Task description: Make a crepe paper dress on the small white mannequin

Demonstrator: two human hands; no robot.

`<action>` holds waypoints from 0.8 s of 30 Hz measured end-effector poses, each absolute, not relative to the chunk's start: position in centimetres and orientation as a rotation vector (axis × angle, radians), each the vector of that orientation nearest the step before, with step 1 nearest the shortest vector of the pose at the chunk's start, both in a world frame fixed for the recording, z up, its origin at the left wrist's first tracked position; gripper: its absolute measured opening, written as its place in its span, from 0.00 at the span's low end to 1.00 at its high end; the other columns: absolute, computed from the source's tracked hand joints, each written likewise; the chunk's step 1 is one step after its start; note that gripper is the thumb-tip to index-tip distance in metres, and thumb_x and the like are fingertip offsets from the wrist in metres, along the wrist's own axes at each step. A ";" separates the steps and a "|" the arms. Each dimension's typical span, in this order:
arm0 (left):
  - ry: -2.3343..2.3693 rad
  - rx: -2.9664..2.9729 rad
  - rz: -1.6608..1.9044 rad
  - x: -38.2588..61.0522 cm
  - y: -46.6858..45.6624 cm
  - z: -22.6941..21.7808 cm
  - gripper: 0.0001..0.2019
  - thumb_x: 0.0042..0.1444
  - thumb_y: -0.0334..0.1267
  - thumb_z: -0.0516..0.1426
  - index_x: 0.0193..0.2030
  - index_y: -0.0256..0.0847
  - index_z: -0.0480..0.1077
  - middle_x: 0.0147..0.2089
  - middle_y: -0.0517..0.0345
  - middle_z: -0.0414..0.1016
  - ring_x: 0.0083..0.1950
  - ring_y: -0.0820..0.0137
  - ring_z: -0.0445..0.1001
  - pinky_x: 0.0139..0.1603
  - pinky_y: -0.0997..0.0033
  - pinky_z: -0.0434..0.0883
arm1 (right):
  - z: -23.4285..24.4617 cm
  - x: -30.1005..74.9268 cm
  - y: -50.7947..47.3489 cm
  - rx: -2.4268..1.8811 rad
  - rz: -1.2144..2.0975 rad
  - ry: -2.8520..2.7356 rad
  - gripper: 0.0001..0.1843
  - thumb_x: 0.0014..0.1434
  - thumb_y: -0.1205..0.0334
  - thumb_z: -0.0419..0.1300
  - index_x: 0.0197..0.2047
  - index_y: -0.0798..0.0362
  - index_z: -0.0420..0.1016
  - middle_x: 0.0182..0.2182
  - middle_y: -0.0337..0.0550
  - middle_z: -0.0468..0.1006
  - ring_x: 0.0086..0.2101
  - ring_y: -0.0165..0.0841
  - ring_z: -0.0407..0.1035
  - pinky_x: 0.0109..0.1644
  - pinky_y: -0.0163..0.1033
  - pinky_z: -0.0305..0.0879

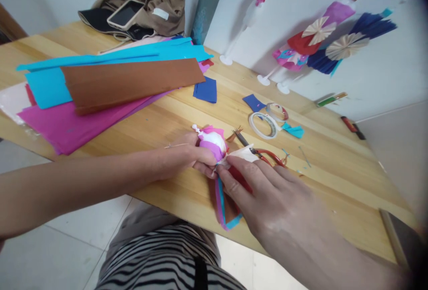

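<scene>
Over the table's front edge, my left hand (192, 154) is closed around a small crepe paper doll (213, 142), its round white top partly wrapped in purple and pink. Below the grip hangs its layered skirt (224, 205) of purple, blue and brown paper. The thumb and fingers of my right hand (267, 187) pinch together at the doll's narrow middle, where whitish material shows; exactly what they grip is partly hidden. Just beyond the right hand lie orange-handled scissors (269, 154), partly covered by a pale paper piece (245, 153).
Stacked brown crepe paper (133, 83) and other coloured sheets fill the table's left side. Tape rolls (262, 125) and blue scraps (205, 89) lie beyond my hands. Finished paper dolls (297, 49) on stands, a bottle (207, 7), a phone (126, 14) and a cap (96, 18) line the wall.
</scene>
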State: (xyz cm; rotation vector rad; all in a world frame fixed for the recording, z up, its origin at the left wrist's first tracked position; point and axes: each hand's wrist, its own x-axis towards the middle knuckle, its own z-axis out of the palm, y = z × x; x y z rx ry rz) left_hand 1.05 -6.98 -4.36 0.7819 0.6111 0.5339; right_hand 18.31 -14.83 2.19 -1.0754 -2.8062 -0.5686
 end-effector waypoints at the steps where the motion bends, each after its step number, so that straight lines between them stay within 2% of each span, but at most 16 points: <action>1: 0.618 0.776 0.528 1.1 -7.0 -4.4 0.20 0.39 0.28 0.64 0.43 0.33 0.74 0.32 0.55 0.79 0.34 0.67 0.78 0.34 0.72 0.75 | 2.1 18.3 -14.8 -1.085 -0.558 -2.794 0.20 0.59 0.78 0.49 0.44 0.64 0.82 0.40 0.58 0.83 0.32 0.42 0.74 0.29 0.44 0.63; 6: 0.592 0.752 0.515 1.0 -6.8 -4.3 0.17 0.39 0.28 0.64 0.40 0.34 0.74 0.32 0.54 0.80 0.35 0.67 0.78 0.36 0.71 0.76 | 1.9 18.4 -14.6 -1.090 -0.555 -2.790 0.19 0.59 0.76 0.50 0.43 0.61 0.82 0.40 0.58 0.82 0.32 0.42 0.74 0.29 0.44 0.63; 10: 0.628 0.800 0.543 1.0 -6.9 -4.1 0.21 0.34 0.30 0.64 0.40 0.36 0.74 0.36 0.54 0.79 0.39 0.64 0.78 0.38 0.69 0.76 | 2.1 18.1 -14.6 -1.095 -0.591 -2.825 0.19 0.59 0.76 0.50 0.42 0.61 0.82 0.38 0.59 0.82 0.30 0.43 0.74 0.27 0.45 0.63; 16: 0.615 0.763 0.598 1.0 -7.2 -4.0 0.19 0.36 0.28 0.62 0.40 0.39 0.73 0.34 0.57 0.78 0.39 0.66 0.77 0.38 0.69 0.75 | 2.5 18.1 -14.2 -1.130 -0.534 -2.855 0.18 0.57 0.76 0.52 0.44 0.60 0.81 0.41 0.58 0.82 0.31 0.46 0.75 0.27 0.47 0.70; 18: 0.599 0.742 0.597 0.9 -7.3 -3.9 0.20 0.37 0.29 0.63 0.42 0.37 0.72 0.34 0.55 0.78 0.37 0.66 0.76 0.36 0.69 0.75 | 2.9 18.7 -14.2 -1.109 -0.378 -2.829 0.18 0.61 0.74 0.52 0.46 0.58 0.80 0.42 0.57 0.81 0.34 0.45 0.76 0.30 0.48 0.74; 21: 0.620 0.737 0.590 0.7 -7.2 -3.6 0.24 0.36 0.29 0.63 0.46 0.34 0.70 0.35 0.53 0.78 0.35 0.67 0.76 0.32 0.70 0.74 | 3.7 20.4 -14.4 -1.104 -0.059 -2.686 0.16 0.67 0.69 0.51 0.52 0.55 0.77 0.47 0.55 0.79 0.41 0.40 0.77 0.38 0.44 0.78; 24: 0.606 0.750 0.594 0.3 -7.1 -3.3 0.27 0.34 0.29 0.63 0.47 0.33 0.69 0.33 0.54 0.77 0.31 0.69 0.74 0.29 0.70 0.73 | 3.9 22.6 -15.1 -1.199 0.042 -2.488 0.13 0.68 0.65 0.55 0.53 0.53 0.75 0.48 0.53 0.79 0.45 0.38 0.78 0.44 0.39 0.79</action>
